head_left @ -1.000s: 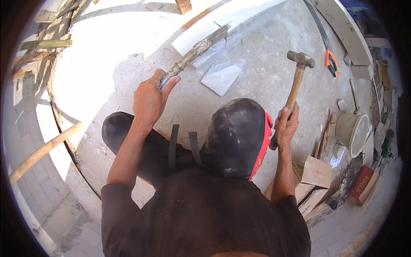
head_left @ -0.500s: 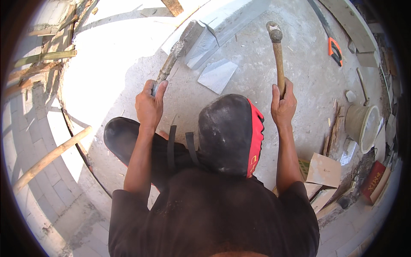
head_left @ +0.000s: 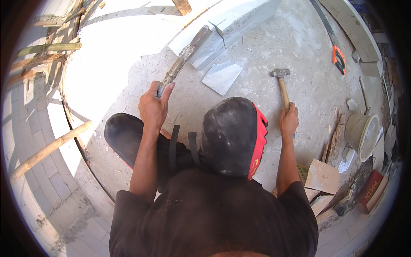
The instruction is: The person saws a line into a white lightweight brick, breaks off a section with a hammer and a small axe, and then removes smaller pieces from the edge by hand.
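Observation:
My left hand (head_left: 153, 105) is closed around the grip of a long cement-caked tool (head_left: 186, 55). Its far part is flatter and slants up to the right; its exact kind is unclear. Beyond it lies a long pale block (head_left: 239, 25) with a thin dark plate (head_left: 218, 32) leaning at its near end. A loose grey slab piece (head_left: 222, 77) rests on the floor between my hands. In my right hand (head_left: 289, 120) is a hammer (head_left: 283, 89), gripped by its wooden handle with the metal head pointing away from me. Whether the head touches the floor I cannot tell.
At the right stand a whitish bucket (head_left: 363, 135) and an open cardboard box (head_left: 322, 175). An orange-handled saw (head_left: 338, 60) lies farther off, near a long board (head_left: 353, 30). Wooden poles (head_left: 51, 150) jut in from the left. My bent knee (head_left: 229, 137) rises between my arms.
My right hand has moved nearer, and the hammer has swung toward me, its head now turned sideways. My left hand with the caked tool has shifted slightly right.

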Demonstrator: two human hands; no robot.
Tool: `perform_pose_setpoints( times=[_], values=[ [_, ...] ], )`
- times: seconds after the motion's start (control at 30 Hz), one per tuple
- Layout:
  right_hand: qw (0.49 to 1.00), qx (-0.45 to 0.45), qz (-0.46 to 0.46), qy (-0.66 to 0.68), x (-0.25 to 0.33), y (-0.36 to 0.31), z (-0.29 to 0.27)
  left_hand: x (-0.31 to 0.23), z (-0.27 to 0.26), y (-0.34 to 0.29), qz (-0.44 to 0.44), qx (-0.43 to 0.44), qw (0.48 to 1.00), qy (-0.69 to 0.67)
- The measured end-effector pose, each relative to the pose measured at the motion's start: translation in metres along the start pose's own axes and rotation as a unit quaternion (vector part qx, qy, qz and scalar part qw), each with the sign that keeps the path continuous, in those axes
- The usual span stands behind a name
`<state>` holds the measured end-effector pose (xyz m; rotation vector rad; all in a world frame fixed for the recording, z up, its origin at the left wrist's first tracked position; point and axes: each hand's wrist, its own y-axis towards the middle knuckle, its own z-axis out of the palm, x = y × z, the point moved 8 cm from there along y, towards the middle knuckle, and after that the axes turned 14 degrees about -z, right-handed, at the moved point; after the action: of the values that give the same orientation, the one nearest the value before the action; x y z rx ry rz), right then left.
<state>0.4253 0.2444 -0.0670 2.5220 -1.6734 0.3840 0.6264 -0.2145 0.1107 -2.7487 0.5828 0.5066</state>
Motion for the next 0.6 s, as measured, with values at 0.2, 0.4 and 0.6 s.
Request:
perform_pose_setpoints(
  times=[0.2,0.4,0.6],
  values=[
    [0.993,-0.028,-0.007,0.115,0.023,0.021,-0.001,-0.015,0.011,0.009,0.052,-0.013,0.997,0.049],
    [0.940,-0.059,-0.085,0.326,0.112,0.020,-0.078,-0.019,0.028,0.008,0.070,-0.035,0.991,0.110],
    [0.900,-0.092,-0.261,0.338,0.179,0.049,-0.153,-0.018,0.027,0.001,0.101,-0.074,0.985,0.116]
  ],
)
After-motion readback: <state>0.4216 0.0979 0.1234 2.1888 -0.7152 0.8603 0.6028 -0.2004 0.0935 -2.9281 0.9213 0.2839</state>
